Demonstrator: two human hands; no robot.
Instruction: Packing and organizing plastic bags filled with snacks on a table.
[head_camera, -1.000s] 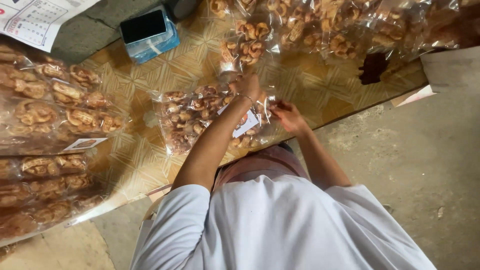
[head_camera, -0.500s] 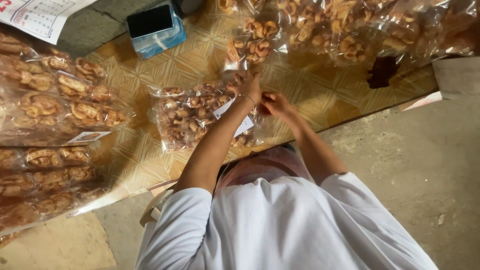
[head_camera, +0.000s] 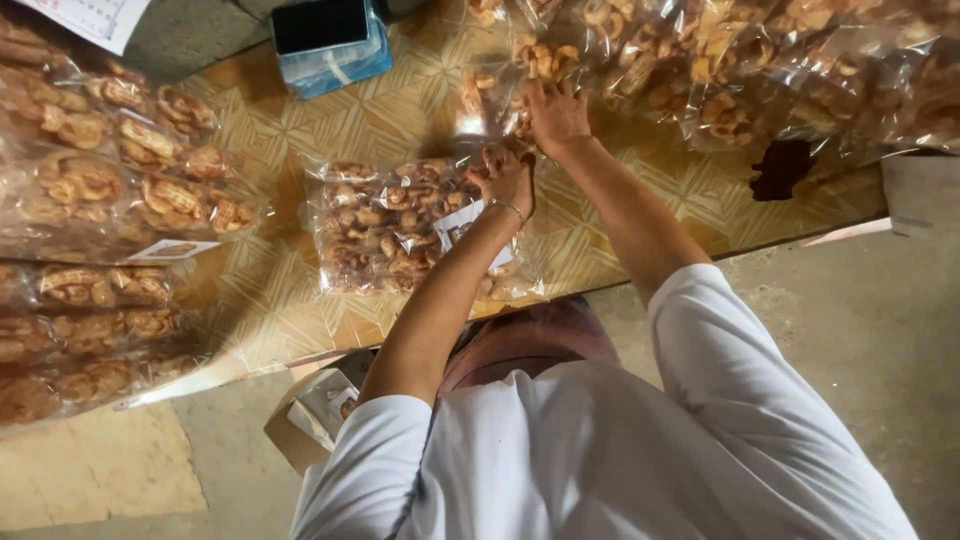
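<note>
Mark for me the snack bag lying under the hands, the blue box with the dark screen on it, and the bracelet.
snack bag (head_camera: 385, 225), head view, on the clear film over the fried pieces.
blue box (head_camera: 335, 60), head view, on its blue front side.
bracelet (head_camera: 507, 206), head view, on the band at the wrist.

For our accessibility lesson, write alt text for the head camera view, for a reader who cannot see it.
Seen from above, a person in a white shirt rests the left hand on a clear bag of fried snacks and reaches the right hand to another snack bag on a patterned mat. More bags lie around.
</note>
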